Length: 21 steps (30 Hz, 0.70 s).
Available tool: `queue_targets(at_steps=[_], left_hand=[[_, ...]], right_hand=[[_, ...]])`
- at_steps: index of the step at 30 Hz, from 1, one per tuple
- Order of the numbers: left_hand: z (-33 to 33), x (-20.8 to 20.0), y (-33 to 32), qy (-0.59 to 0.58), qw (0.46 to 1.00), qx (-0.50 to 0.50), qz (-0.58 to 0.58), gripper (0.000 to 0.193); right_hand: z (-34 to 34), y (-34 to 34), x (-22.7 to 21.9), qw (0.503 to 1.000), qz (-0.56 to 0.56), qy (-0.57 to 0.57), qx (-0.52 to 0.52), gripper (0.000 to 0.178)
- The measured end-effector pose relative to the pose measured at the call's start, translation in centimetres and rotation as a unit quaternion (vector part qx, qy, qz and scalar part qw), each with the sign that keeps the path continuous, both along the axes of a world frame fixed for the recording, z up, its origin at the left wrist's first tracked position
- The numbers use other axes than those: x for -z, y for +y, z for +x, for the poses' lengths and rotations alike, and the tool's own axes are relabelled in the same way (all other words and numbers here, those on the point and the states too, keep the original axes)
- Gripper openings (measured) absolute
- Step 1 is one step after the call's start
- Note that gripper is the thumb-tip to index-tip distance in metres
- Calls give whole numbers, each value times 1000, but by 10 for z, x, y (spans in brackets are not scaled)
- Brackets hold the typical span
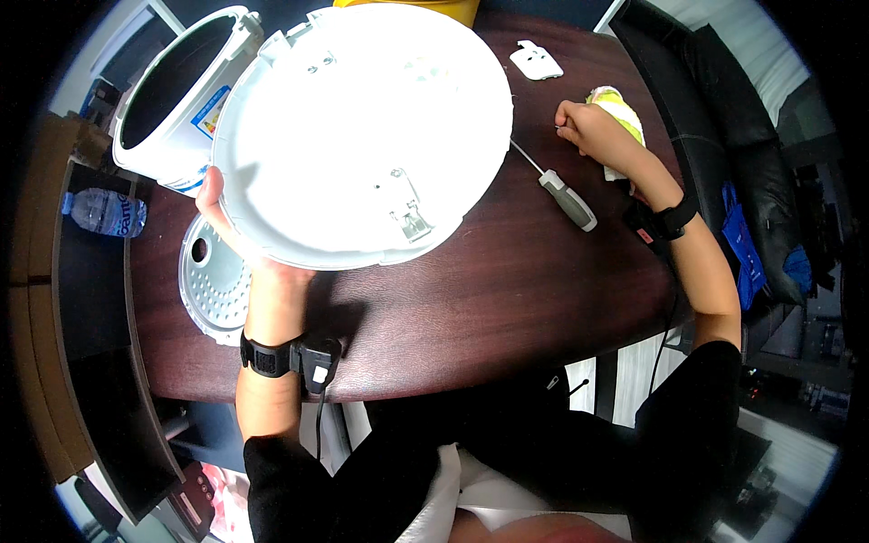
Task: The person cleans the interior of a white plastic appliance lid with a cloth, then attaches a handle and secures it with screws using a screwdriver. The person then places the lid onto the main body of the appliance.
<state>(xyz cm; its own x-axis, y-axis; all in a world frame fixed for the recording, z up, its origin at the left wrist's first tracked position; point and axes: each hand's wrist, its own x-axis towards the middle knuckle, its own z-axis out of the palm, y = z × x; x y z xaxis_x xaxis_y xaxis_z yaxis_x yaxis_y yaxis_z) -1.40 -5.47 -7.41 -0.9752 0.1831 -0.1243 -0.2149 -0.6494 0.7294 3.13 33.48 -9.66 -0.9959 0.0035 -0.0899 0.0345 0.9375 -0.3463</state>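
Observation:
My left hand (pixel 237 237) grips the lower left rim of a large round white plastic lid (pixel 362 136), thumb on its edge. The lid is held up over the table, its face turned toward me, with metal clips and small holes showing. My right hand (pixel 597 136) is closed in a pinch near a yellow-green and white cloth or packet (pixel 617 104); anything between the fingertips is too small to name. Below that hand lies a screwdriver (pixel 568 201) with a grey handle, its tip hidden by the lid. A small white plastic piece (pixel 537 61) rests farther back.
A white cooker body (pixel 172 149) with a dark opening stands at the back left. Partly behind my left arm is a perforated metal disc (pixel 217 294). A water bottle (pixel 107 212) lies at far left, a yellow container (pixel 463 11) at the back, a black sofa (pixel 715 100) at right.

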Motion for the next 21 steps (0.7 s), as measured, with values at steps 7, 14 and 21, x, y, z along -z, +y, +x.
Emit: queue_targets(at_steps=[7, 14, 21], left_hand=[[11, -13, 11, 25, 998, 6, -65, 87], [10, -12, 8, 76, 997, 5, -23, 83], [7, -8, 7, 98, 995, 13, -8, 83]], right_hand=[[6, 15, 25, 987, 44, 137, -64, 14], [10, 1, 15, 982, 142, 115, -51, 19], [9, 2, 17, 973, 186, 118, -67, 16]])
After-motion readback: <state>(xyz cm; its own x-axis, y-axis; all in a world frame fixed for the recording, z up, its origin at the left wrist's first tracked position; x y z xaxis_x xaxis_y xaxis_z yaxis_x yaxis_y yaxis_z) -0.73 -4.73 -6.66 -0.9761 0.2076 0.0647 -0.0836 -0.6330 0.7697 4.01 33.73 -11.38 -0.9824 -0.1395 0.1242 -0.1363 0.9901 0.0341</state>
